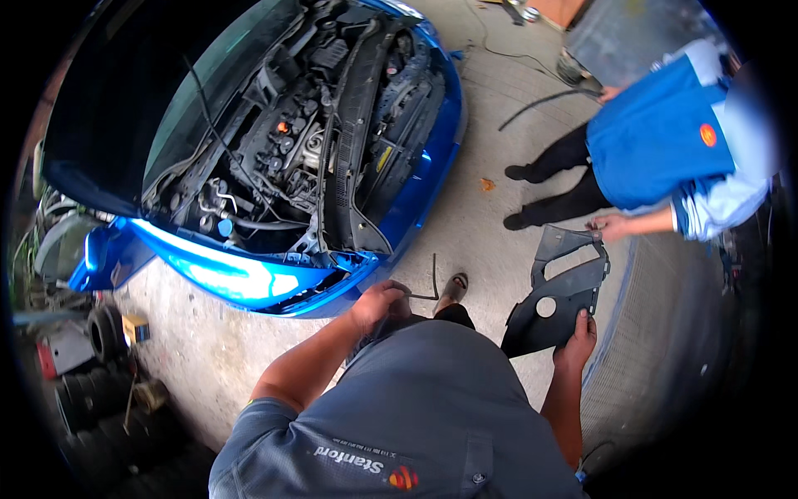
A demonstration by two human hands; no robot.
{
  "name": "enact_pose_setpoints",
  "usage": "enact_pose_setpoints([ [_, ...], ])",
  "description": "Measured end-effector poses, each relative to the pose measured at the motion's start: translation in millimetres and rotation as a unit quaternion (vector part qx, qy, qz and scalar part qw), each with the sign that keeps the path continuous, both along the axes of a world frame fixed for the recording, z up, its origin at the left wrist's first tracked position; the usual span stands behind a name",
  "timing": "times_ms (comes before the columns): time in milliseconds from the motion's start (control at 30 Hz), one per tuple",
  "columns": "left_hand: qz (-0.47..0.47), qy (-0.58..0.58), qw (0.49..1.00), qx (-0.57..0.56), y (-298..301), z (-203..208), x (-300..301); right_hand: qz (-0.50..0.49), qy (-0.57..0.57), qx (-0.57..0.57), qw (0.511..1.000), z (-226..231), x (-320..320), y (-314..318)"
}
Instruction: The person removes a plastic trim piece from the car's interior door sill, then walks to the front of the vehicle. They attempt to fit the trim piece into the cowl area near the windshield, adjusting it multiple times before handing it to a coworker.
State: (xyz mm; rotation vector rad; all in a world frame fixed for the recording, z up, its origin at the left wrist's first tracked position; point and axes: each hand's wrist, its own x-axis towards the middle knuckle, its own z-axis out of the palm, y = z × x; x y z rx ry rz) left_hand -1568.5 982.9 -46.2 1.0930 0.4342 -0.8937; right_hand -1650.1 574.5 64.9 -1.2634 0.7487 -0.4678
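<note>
My right hand grips the lower edge of a black plastic car panel, which has a round hole and a larger cutout. A co-worker's hand is at the panel's upper end. My left hand is closed at my waist, by the car's front corner. From it sticks out a thin black bent rod, its far end angled upward; what it is exactly I cannot make out. Close by stands the blue car, its engine exposed. A long black plastic trim lies across the engine bay.
The co-worker in blue stands to the right, holding a black strip in the other hand. Stacked tyres and a small box are at lower left. A cable runs over the concrete floor, where an orange leaf lies.
</note>
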Motion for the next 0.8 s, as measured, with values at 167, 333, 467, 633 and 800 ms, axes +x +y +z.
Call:
enact_pose_setpoints([
  [167,0.110,-0.004,0.993,-0.054,-36.4,11.6,14.3,0.093,-0.010,0.006,0.996,1.3,98.5,-51.0],
  [333,0.172,-0.042,0.982,-0.067,-61.6,45.6,19.6,0.170,-0.048,0.041,0.984,12.6,190.4,-55.0],
  [467,0.245,-0.044,0.960,-0.129,-62.4,55.7,2.8,0.254,-0.030,0.050,0.966,0.8,240.7,-52.2],
  [633,0.323,-0.037,0.934,-0.149,-54.1,64.9,-19.7,0.304,-0.024,0.067,0.950,5.7,286.9,-8.9],
  [800,0.356,-0.077,0.924,-0.113,-34.6,44.3,-2.3,0.356,-0.049,0.100,0.928,7.0,326.3,37.5],
])
